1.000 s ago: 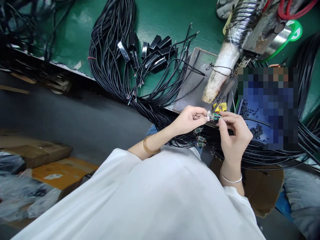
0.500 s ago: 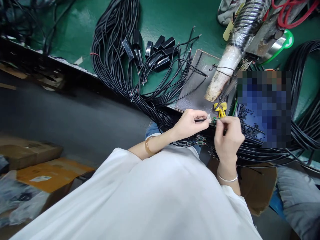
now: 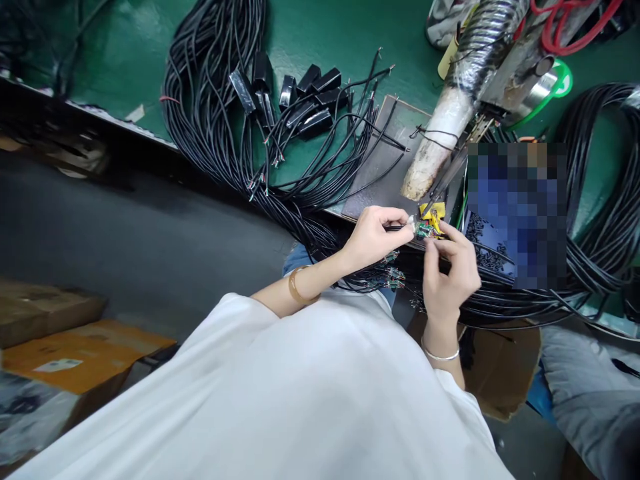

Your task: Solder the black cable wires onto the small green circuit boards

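Observation:
My left hand [image 3: 376, 235] pinches the end of a black cable [image 3: 395, 229], with a small white piece at the fingertips. Just beyond those fingertips is a small green circuit board [image 3: 425, 231] with thin wires at its end. Close below and right of the board, my right hand [image 3: 453, 263] has its thumb and fingers curled together; what lies between them is hidden. A yellow clip-like piece [image 3: 433, 213] stands right behind the board. Several more wired green boards [image 3: 395, 274] hang beneath my left wrist.
Bundled black cables [image 3: 187, 113] and black plastic housings [image 3: 317, 123] lie on the green bench [image 3: 320, 40]. A wrapped duct [image 3: 440, 147] slants down over a grey plate [image 3: 373, 190]. A blue tray [image 3: 493, 257] holds small black pieces, partly pixelated. More cable coils [image 3: 600, 220] are right.
The view has shifted slightly, so the bench things sit further left. My right fingers have moved off the board's right end, and more of the board shows.

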Motion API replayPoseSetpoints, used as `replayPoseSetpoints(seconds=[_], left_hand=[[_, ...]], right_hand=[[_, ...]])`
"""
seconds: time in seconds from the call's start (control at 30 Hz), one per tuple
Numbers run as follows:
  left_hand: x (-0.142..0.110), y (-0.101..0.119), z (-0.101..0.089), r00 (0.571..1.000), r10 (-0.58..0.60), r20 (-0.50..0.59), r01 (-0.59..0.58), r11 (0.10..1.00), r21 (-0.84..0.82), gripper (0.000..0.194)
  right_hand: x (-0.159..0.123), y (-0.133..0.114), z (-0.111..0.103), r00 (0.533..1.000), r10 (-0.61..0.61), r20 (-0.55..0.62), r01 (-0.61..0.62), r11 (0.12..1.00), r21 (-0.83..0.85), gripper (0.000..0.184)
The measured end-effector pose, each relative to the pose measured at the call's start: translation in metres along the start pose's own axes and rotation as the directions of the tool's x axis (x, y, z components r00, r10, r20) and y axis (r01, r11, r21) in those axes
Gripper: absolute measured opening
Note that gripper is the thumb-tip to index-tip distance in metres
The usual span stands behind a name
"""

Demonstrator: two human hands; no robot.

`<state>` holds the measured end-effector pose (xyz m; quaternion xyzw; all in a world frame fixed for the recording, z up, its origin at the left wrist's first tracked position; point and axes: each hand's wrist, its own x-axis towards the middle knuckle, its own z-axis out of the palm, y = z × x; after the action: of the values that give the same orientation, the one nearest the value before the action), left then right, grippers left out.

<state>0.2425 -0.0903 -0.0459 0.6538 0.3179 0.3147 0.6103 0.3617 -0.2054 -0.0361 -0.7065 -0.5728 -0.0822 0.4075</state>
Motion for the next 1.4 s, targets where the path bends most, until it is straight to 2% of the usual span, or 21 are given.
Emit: replayPoseSetpoints(seconds=[0.1, 0.23, 0.67, 1.0, 1.17, 1.4], left_hand=[[0.003, -0.002, 0.000, 1.000, 0.018, -0.007, -0.018, 1.000, 0.025, 0.020], [0.009, -0.003, 0.000, 1.000, -0.001, 0.018, 0.001, 1.000, -0.009, 0.018], [0.015, -0.002, 0.004, 1.000, 0.001, -0.026, -0.001, 1.000, -0.010, 0.014], [0.013, -0.006, 0.006, 0.997, 0.041, -0.068, -0.044, 0.998, -0.041, 0.016], [0.015, -0.003, 0.004, 0.999, 0.020, -0.038, -0.023, 0.995, -0.096, 0.014], [0.016, 0.000, -0.001, 0.999, -0.037, 0.026, 0.040, 0.992, -0.119, 0.014]], right_hand=[[0.004, 0.001, 0.008, 0.999, -0.042, 0.020, 0.041, 0.998, 0.055, 0.006], [0.010, 0.002, 0.013, 1.000, -0.007, 0.015, 0.006, 0.998, 0.070, 0.007], [0.021, 0.003, 0.012, 0.998, 0.043, 0.050, -0.045, 0.998, 0.051, 0.007], [0.027, -0.002, 0.008, 0.998, 0.034, 0.044, -0.037, 0.998, 0.056, 0.007], [0.028, -0.006, 0.005, 0.998, 0.036, 0.044, -0.037, 0.999, 0.033, 0.008], [0.024, -0.003, 0.005, 0.994, 0.022, 0.111, -0.028, 0.998, 0.055, 0.010]])
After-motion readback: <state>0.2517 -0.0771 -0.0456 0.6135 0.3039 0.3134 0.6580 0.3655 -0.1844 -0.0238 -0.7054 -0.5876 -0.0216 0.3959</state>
